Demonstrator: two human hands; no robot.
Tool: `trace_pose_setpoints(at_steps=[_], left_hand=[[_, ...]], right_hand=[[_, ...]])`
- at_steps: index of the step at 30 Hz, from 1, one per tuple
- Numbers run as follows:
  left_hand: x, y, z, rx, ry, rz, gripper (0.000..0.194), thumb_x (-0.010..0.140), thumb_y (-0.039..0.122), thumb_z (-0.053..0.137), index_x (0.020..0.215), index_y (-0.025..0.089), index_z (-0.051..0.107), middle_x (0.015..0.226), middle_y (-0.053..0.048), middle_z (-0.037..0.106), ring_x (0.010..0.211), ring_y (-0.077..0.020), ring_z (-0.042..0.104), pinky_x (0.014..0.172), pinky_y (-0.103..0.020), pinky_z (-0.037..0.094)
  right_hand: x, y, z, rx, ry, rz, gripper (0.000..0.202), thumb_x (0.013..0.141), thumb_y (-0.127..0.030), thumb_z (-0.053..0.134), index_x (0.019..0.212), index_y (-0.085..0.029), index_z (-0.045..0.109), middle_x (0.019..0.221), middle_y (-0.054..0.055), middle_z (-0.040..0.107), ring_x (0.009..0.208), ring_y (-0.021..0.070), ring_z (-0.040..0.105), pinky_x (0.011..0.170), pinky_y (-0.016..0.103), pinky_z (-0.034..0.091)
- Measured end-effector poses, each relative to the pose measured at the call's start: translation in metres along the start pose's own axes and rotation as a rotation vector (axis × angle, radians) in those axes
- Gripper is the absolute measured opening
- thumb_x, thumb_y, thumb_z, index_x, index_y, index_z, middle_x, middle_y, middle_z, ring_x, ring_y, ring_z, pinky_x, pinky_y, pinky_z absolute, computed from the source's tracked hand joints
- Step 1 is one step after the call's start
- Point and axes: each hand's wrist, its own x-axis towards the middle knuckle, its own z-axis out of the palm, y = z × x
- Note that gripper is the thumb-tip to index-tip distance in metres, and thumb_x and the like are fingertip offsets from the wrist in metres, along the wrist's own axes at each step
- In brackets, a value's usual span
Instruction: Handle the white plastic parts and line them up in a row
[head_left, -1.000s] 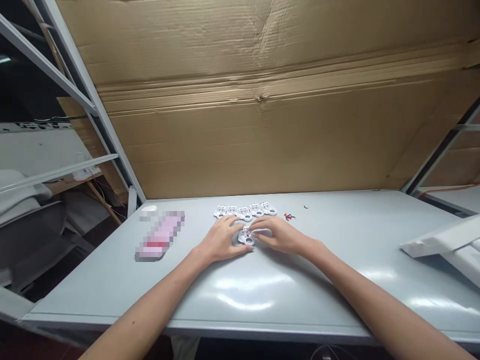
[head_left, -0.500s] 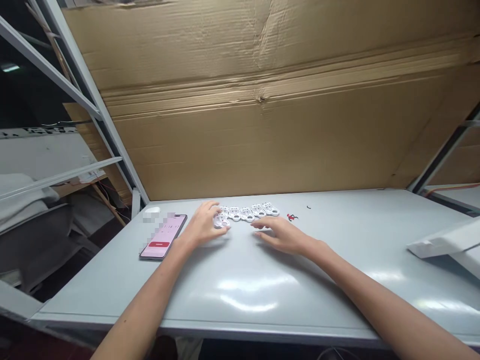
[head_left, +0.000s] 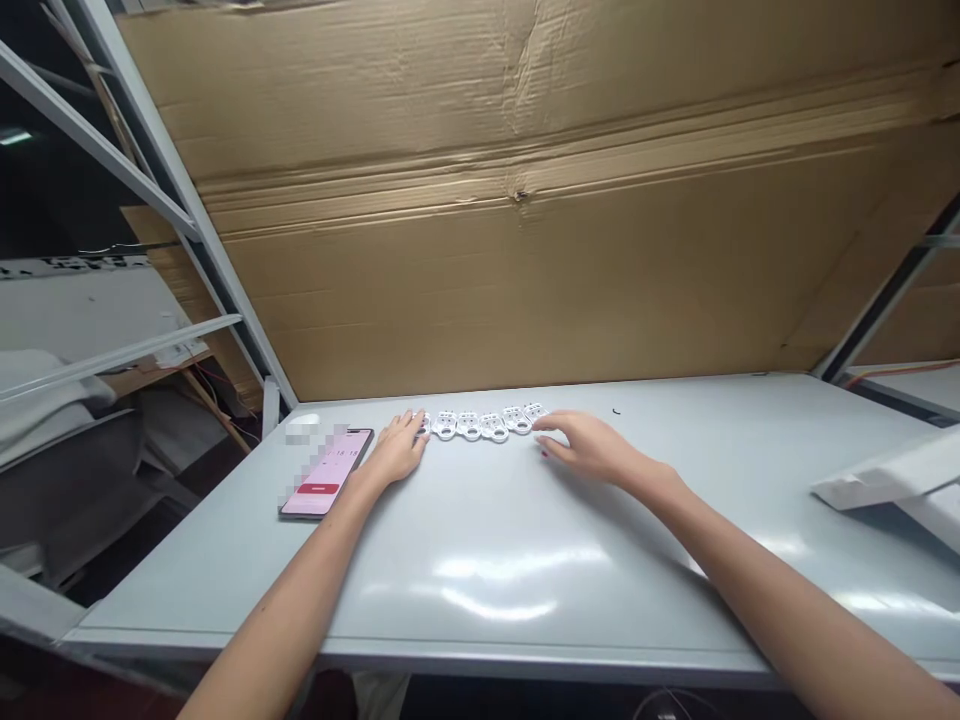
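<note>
Six white parts (head_left: 469, 428) lie in close row, presumably for order, left hand (head_left: 397, 452) at one end, grip indeterminable, right hand (head_left: 590, 447) near the other, fingers parted.

Far side: brown corrugated cardboard (head_left: 525, 300), behind the glossy grey table (head_left: 487, 540)
Toward the back: flat white ringed pieces (head_left: 469, 419) in a row, left fingers (head_left: 407, 424) at its left end, right fingers (head_left: 559, 421) by the other
Left: flat pink-screened phone (head_left: 330, 472), small white object (head_left: 304, 425) behind
Right: long white object (head_left: 892, 475)
</note>
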Motion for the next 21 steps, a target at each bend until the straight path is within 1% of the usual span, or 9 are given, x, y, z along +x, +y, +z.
trace_pose_setpoints(at_steps=[3, 7, 9, 11, 13, 16, 19, 21], left_hand=[[0.000, 0.002, 0.000, 0.001, 0.020, -0.007, 0.053, 0.097, 0.035, 0.035, 0.147, 0.015, 0.034, 0.156, -0.018, 0.031, 0.146, -0.0329, 0.025, 0.114, -0.050, 0.029], [-0.001, 0.010, -0.002, 0.007, 0.059, -0.016, 0.058, 0.095, 0.031, 0.037, 0.146, 0.004, 0.033, 0.155, -0.024, 0.030, 0.146, -0.0337, 0.026, 0.117, -0.047, 0.026], [-0.002, 0.015, -0.002, 0.006, 0.107, 0.017, 0.058, 0.094, 0.030, 0.038, 0.144, 0.001, 0.035, 0.154, -0.025, 0.032, 0.145, -0.0337, 0.027, 0.117, -0.046, 0.026], [-0.003, 0.020, -0.001, 0.001, 0.167, 0.089, 0.055, 0.094, 0.030, 0.039, 0.143, 0.005, 0.039, 0.153, -0.022, 0.036, 0.144, -0.0323, 0.030, 0.117, -0.046, 0.027], [-0.005, 0.024, 0.000, -0.005, 0.193, 0.173, 0.052, 0.094, 0.031, 0.041, 0.142, 0.011, 0.042, 0.151, -0.018, 0.040, 0.143, -0.0309, 0.032, 0.118, -0.047, 0.027], [-0.008, 0.030, 0.002, -0.003, 0.143, 0.238, 0.048, 0.095, 0.029, 0.040, 0.141, 0.016, 0.043, 0.149, -0.013, 0.045, 0.144, -0.0313, 0.031, 0.117, -0.052, 0.025], [-0.010, 0.034, 0.000, 0.020, 0.086, 0.243, 0.047, 0.095, 0.023, 0.039, 0.141, 0.017, 0.043, 0.147, -0.012, 0.048, 0.144, -0.0316, 0.030, 0.117, -0.056, 0.023], [-0.012, 0.035, -0.002, 0.057, 0.080, 0.252, 0.045, 0.095, 0.021, 0.040, 0.139, 0.018, 0.045, 0.144, -0.012, 0.051, 0.144, -0.0313, 0.031, 0.116, -0.058, 0.022]], right_hand=[[-0.001, 0.004, -0.004, -0.028, -0.045, 0.063, 0.019, 0.088, -0.029, 0.054, 0.094, -0.025, 0.072, 0.100, 0.008, 0.073, 0.085, 0.0266, 0.066, 0.069, 0.036, 0.049], [-0.002, 0.001, -0.004, -0.044, -0.096, 0.114, 0.013, 0.083, -0.030, 0.059, 0.081, -0.024, 0.070, 0.088, 0.007, 0.072, 0.073, 0.0239, 0.064, 0.059, 0.032, 0.044], [-0.003, 0.000, -0.003, -0.022, -0.097, 0.115, 0.010, 0.080, -0.027, 0.060, 0.078, -0.024, 0.069, 0.086, 0.007, 0.071, 0.072, 0.0232, 0.063, 0.058, 0.031, 0.042], [-0.003, -0.001, -0.001, 0.001, -0.102, 0.103, 0.010, 0.079, -0.022, 0.058, 0.075, -0.024, 0.067, 0.084, 0.006, 0.071, 0.070, 0.0219, 0.062, 0.057, 0.030, 0.042], [-0.002, -0.001, 0.001, 0.008, -0.114, 0.092, 0.014, 0.078, -0.017, 0.054, 0.072, -0.024, 0.064, 0.082, 0.005, 0.070, 0.068, 0.0207, 0.060, 0.056, 0.030, 0.041], [-0.002, 0.002, 0.004, -0.006, -0.141, 0.089, 0.016, 0.077, -0.013, 0.050, 0.070, -0.024, 0.060, 0.081, 0.004, 0.068, 0.067, 0.0199, 0.060, 0.057, 0.030, 0.041], [-0.002, 0.006, 0.008, -0.010, -0.127, 0.081, 0.016, 0.080, -0.014, 0.049, 0.074, -0.023, 0.061, 0.090, 0.006, 0.067, 0.069, 0.0191, 0.060, 0.060, 0.031, 0.044], [-0.002, 0.007, 0.011, 0.011, -0.105, 0.068, 0.015, 0.082, -0.017, 0.049, 0.079, -0.023, 0.063, 0.097, 0.007, 0.067, 0.072, 0.0191, 0.061, 0.063, 0.032, 0.046]])
